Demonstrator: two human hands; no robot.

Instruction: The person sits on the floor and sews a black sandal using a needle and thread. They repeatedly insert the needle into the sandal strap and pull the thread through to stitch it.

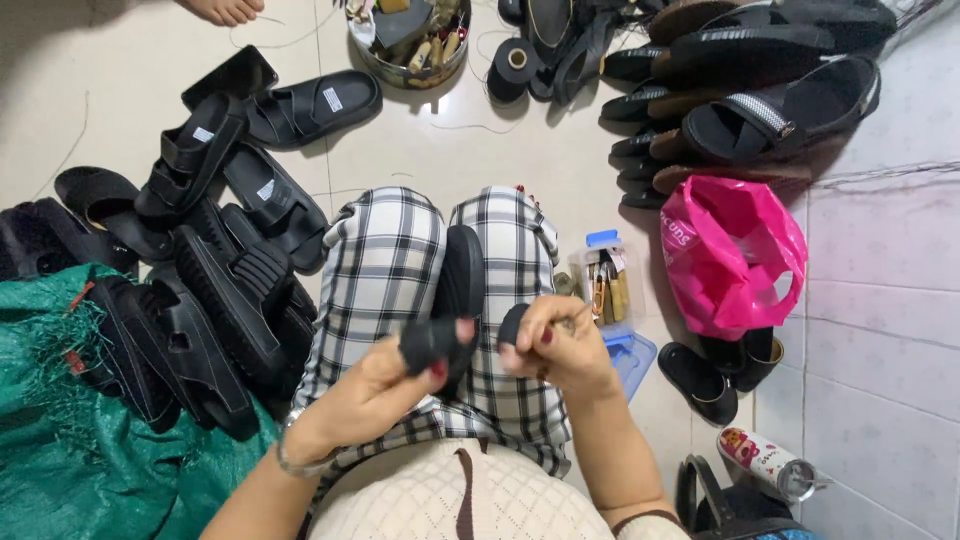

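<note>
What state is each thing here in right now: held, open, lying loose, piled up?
Black sandal: wedged between the knees, strap gripped.
Left hand: closed on the strap.
Right hand: pinching a strap end.
Clear plastic box: open, blue lid beside it.
Pink bag: crumpled on floor.
Sandal pile: heaped loosely.
Round tin: open, full.

You have a black sandal (455,300) across your black-and-white checked trousers (385,270), under a cream quilted top (450,505), and your nails are painted dark red. Beside you lie black sandals (215,270), a green mesh sack (70,450), a bright pink plastic bag (730,255) and a clear box with a blue lid (612,290).
</note>
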